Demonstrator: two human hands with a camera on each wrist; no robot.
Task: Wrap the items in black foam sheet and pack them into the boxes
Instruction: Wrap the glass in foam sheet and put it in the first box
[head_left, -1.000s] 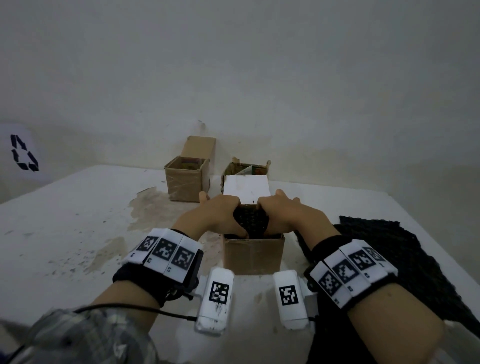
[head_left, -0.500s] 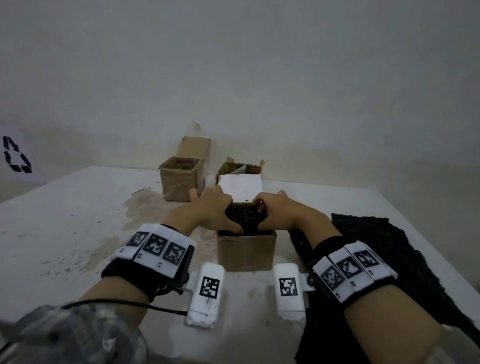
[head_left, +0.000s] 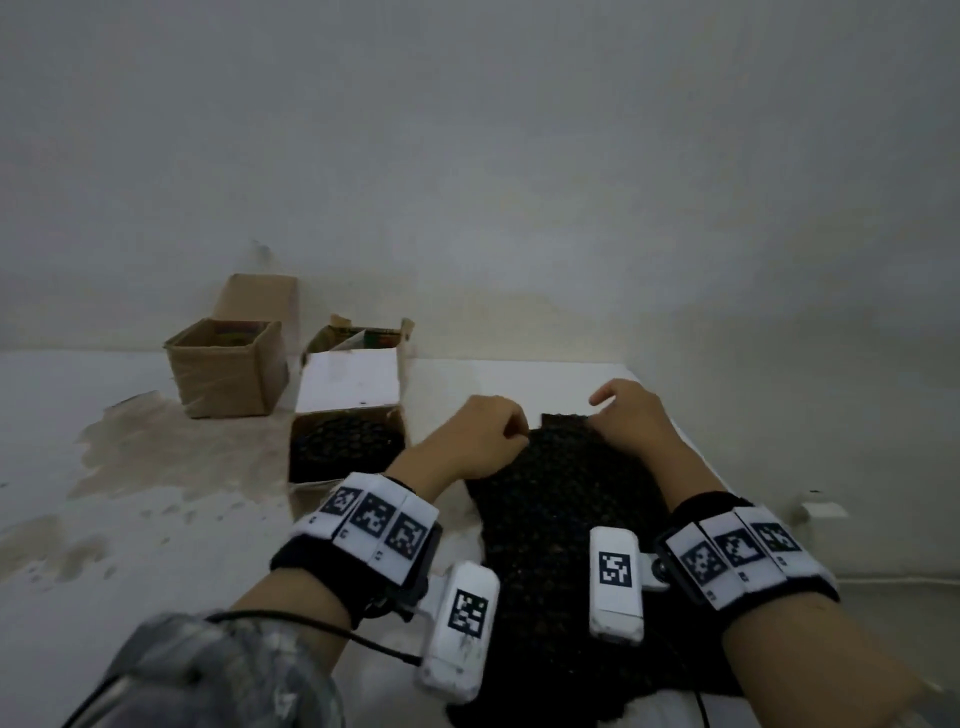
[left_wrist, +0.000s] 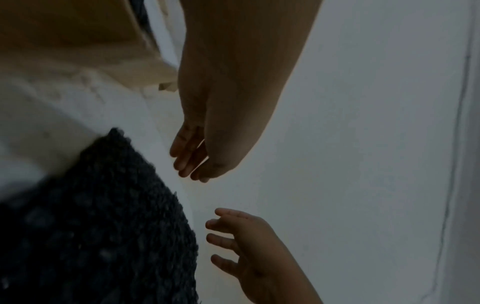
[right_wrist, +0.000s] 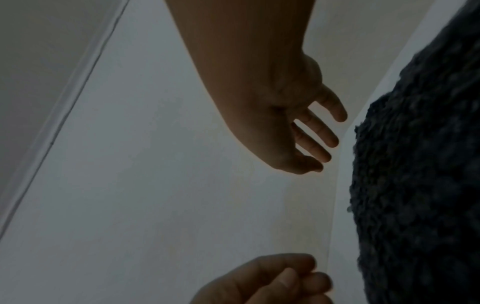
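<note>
A black foam sheet (head_left: 561, 525) lies flat on the white table (head_left: 156, 519) in front of me. My left hand (head_left: 483, 441) hovers over its far left corner, fingers loosely bent and holding nothing; the left wrist view shows them (left_wrist: 192, 160) clear of the sheet (left_wrist: 103, 226). My right hand (head_left: 623, 410) is over the far right corner, its fingers (right_wrist: 319, 131) straight and spread, empty. Left of the hands stands an open cardboard box (head_left: 311, 493) with a foam-wrapped item (head_left: 343, 447) inside and its white flap (head_left: 348, 387) raised.
Two more open cardboard boxes (head_left: 226, 369) (head_left: 358, 338) stand at the back near the wall, each with something colourful inside. The table's right edge (head_left: 691, 447) runs close beside my right arm. A stained patch (head_left: 171, 447) marks the table at left.
Both hands have let go of the wrapped item in the near box and moved right to the far edge of the loose foam sheet. The item stays in the box.
</note>
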